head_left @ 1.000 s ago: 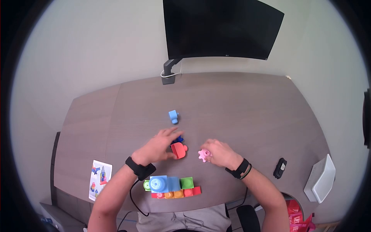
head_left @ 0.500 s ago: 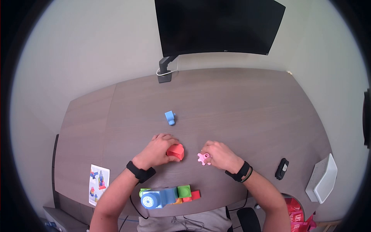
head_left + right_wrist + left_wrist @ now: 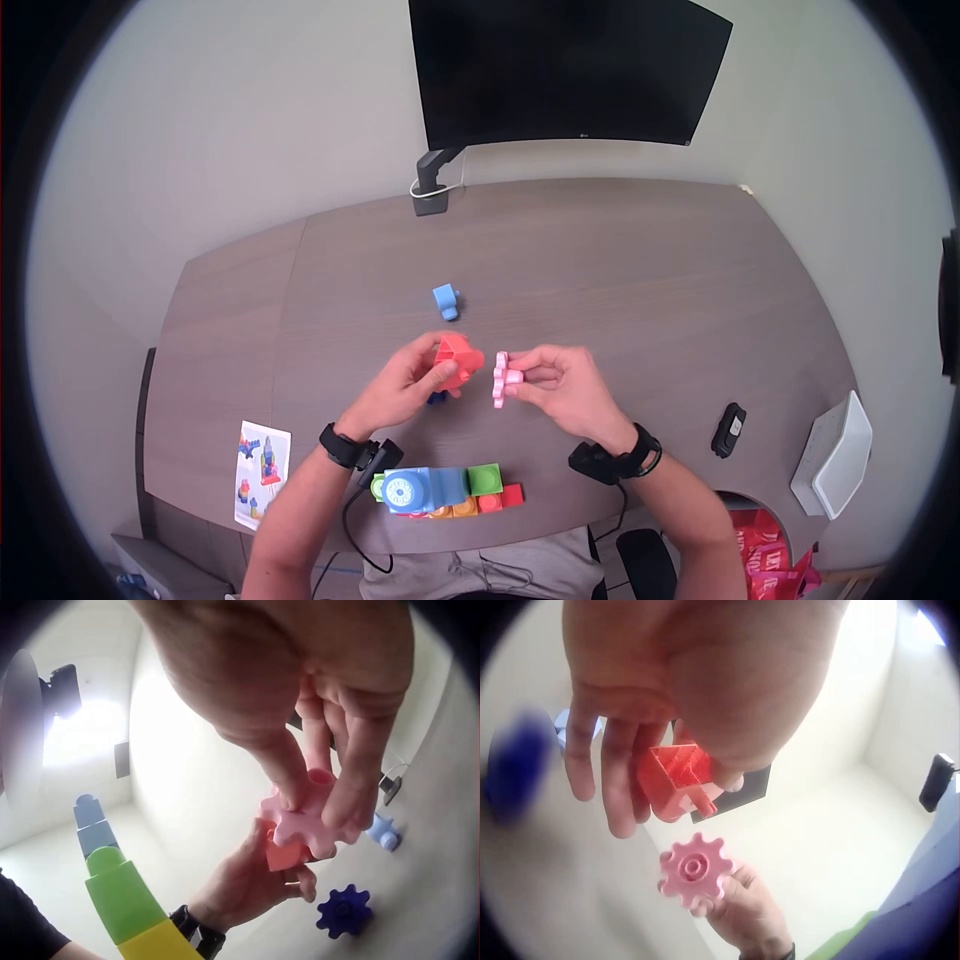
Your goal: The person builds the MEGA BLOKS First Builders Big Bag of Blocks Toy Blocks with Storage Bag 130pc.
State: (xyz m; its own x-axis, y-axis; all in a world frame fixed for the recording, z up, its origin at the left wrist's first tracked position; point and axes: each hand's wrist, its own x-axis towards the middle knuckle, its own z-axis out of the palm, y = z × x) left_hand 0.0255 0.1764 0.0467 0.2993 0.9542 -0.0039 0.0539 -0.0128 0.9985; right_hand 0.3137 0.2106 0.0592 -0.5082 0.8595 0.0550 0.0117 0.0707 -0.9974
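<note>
My left hand (image 3: 400,385) pinches a red block (image 3: 457,360) with a side peg between thumb and fingers, its hollow side showing in the left wrist view (image 3: 679,776). To its right, my right hand (image 3: 570,388) holds a pink gear (image 3: 500,380) upright by its hub, the toothed face turned toward the red block. A gap separates the two pieces. The dark blue gear (image 3: 344,910) lies on the table below the left hand, mostly hidden in the head view. Farther back lies a light blue block (image 3: 446,301).
Near the front edge stands a row of joined blocks, with blue (image 3: 430,489), green (image 3: 485,479) and red (image 3: 513,496) ones. A picture sheet (image 3: 263,475) lies at left. At right are a black device (image 3: 729,430) and a white bin (image 3: 836,460). A monitor (image 3: 570,75) hangs behind.
The left hand has lifted and turned the red block, uncovering part of the dark blue gear. The right hand has raised the pink gear, tipped it upright and brought it closer to the red block.
</note>
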